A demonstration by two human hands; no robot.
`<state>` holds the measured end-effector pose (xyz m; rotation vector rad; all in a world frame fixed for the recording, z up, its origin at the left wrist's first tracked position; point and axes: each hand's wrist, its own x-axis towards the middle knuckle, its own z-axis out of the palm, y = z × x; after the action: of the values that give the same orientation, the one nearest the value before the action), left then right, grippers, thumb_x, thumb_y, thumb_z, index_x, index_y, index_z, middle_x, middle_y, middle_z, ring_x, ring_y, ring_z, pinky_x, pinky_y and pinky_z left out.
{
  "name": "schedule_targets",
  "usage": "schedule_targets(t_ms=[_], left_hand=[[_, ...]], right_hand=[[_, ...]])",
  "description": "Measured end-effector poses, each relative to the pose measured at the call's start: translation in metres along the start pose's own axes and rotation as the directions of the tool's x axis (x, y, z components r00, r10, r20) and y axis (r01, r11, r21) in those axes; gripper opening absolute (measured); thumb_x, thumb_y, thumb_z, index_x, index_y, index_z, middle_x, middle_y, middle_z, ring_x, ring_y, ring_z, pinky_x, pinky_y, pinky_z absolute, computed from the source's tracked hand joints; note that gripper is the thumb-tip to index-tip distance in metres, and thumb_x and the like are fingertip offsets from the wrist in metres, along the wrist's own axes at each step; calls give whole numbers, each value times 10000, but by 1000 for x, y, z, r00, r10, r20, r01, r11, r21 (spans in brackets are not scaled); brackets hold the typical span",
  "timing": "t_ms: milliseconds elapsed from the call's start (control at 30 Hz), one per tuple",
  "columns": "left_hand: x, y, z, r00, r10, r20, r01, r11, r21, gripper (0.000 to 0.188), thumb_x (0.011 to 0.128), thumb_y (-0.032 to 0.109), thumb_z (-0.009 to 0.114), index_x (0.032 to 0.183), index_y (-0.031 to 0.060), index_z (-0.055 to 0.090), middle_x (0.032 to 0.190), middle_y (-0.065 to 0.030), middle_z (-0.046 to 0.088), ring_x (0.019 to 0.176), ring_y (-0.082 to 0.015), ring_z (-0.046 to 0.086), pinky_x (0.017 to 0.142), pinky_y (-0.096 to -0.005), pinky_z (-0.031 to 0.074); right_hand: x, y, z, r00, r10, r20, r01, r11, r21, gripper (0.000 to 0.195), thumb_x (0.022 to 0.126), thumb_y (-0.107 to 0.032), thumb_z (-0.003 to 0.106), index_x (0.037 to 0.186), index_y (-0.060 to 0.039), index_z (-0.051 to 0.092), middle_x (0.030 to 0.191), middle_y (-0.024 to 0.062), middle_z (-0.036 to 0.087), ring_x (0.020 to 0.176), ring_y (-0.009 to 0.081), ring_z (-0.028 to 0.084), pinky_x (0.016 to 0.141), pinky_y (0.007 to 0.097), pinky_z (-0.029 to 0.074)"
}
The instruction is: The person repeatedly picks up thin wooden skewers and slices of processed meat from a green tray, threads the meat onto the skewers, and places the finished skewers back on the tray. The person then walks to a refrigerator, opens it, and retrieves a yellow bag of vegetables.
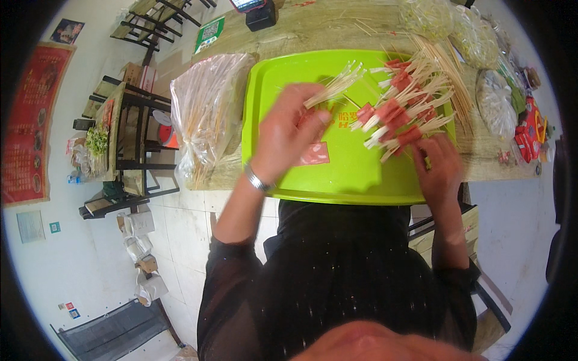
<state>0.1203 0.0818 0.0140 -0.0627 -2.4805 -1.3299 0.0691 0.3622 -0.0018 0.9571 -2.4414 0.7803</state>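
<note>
My left hand point(289, 126), with a silver bracelet at the wrist, is over the left part of a bright green tray point(361, 180). It holds a small bunch of enoki mushrooms point(338, 85) between thumb and fingers. Below that hand a flat slice of pinkish-red meat point(316, 154) lies on the tray. At the tray's right side is a pile of enoki bundles wrapped in red meat slices point(393, 113), with thin skewers among them. My right hand point(438, 167), blurred, is at the pile's lower right edge; whether its fingers grip anything cannot be told.
A tied clear plastic bag of wooden skewers point(207, 113) lies left of the tray. Loose skewers point(456, 90) lie to its right. Farther right are bags of pale vegetables point(474, 36) and a red package point(528, 135). A phone on a black stand point(260, 16) stands behind the tray.
</note>
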Motion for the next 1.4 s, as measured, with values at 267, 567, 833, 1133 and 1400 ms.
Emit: schedule_targets(t_ms=[267,567,833,1133,1400], left_hand=[[47,-51,-33,992,-7,124,-59,855,516,225,792,238,693,903,43,673,922,-142,620,885,-327,589,774,-411,478],[56,-53,2,965,39,259,-199,752,628,252,768,269,703,790,21,665,805,-135,602,761,-290,579,716,-378,476],[32,-4,-8,900,-410,150,421,905,-53,199,822,202,701,822,13,639,673,-30,607,572,-103,532,553,-246,424],[-26,29,28,904,-339,261,427,728,-536,108,871,43,664,956,8,607,814,22,596,757,-41,547,683,-191,442],[-35,25,44,943,-264,205,334,736,-588,139,875,38,659,999,-4,612,876,-4,612,792,-54,547,718,-198,445]], right_hand=[[4,5,-4,996,88,27,-87,996,-34,141,759,-116,699,855,-73,605,828,90,558,795,300,566,665,397,459],[13,-22,12,992,-7,128,-18,982,188,156,768,-139,696,865,-68,595,832,93,558,823,299,569,685,397,469],[17,-32,21,925,69,373,-290,764,577,182,809,-114,675,970,-54,615,828,75,580,722,206,578,644,318,469],[28,-35,35,844,266,465,-526,246,814,199,836,-154,701,957,-5,646,766,-29,586,694,36,490,639,220,425],[24,-36,35,817,325,477,-558,236,795,236,841,-221,709,868,7,654,722,-27,591,652,35,483,581,212,390]])
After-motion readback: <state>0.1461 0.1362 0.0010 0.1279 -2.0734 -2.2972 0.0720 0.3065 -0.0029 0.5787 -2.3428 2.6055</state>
